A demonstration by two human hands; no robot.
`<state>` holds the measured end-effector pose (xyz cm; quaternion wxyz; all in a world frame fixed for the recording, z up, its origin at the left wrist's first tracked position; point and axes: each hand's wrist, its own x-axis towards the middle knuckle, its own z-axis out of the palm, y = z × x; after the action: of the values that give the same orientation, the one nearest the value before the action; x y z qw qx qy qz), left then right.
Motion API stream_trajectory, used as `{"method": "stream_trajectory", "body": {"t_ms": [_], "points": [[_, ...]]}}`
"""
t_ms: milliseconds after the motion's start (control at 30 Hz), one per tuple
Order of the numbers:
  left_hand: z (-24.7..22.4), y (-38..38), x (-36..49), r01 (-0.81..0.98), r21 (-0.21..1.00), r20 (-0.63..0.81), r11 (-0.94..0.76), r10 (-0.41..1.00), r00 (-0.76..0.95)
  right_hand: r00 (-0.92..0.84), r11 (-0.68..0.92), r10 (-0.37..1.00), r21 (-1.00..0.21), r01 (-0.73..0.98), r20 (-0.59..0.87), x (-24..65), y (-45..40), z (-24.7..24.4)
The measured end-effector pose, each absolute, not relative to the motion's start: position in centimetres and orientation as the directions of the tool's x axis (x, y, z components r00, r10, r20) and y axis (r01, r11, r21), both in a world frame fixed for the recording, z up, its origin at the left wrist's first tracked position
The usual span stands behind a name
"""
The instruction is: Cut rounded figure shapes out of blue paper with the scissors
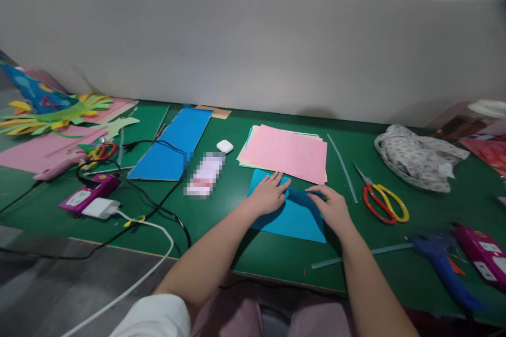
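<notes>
A blue paper sheet lies on the green table before me, its far right part lifted and folded over. My left hand rests on its far left part, fingers spread flat on the paper. With fingertips pinched, my right hand holds the raised edge of the sheet. Just beyond both hands is a stack of coloured paper with a pink sheet on top.
Scissors, a glue stick, a cloth bag and a blue glue gun lie right. Left are a phone, blue board, power strip, cables and a paper hat. A white partition stands behind.
</notes>
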<state>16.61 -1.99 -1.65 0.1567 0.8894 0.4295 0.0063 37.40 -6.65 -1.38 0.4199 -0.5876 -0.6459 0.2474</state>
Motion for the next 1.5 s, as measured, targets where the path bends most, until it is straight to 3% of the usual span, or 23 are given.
{"method": "stream_trajectory", "body": {"t_ms": [700, 1033, 1267, 1500], "points": [[-1.2, -2.2, 16.7, 0.764, 0.308, -0.155, -0.567, 0.763, 0.628, 0.072, 0.197, 0.962, -0.855, 0.479, 0.262, 37.4, -7.1, -0.5], [-1.3, -2.2, 16.7, 0.768, 0.328, -0.134, -0.550, 0.778, 0.614, 0.052, 0.141, 0.977, -0.812, 0.566, 0.205, 37.9, -6.7, -1.2], [-0.4, -2.0, 16.9, 0.723, 0.422, 0.087, -0.547, 0.818, 0.568, 0.058, 0.067, 0.991, -0.828, 0.556, 0.119, 39.7, -6.4, -1.7], [0.3, -2.0, 16.3, 0.694, 0.567, 0.346, -0.444, 0.893, 0.289, 0.145, 0.003, 0.988, -0.930, 0.367, 0.060, 40.5, -6.8, -1.2]]}}
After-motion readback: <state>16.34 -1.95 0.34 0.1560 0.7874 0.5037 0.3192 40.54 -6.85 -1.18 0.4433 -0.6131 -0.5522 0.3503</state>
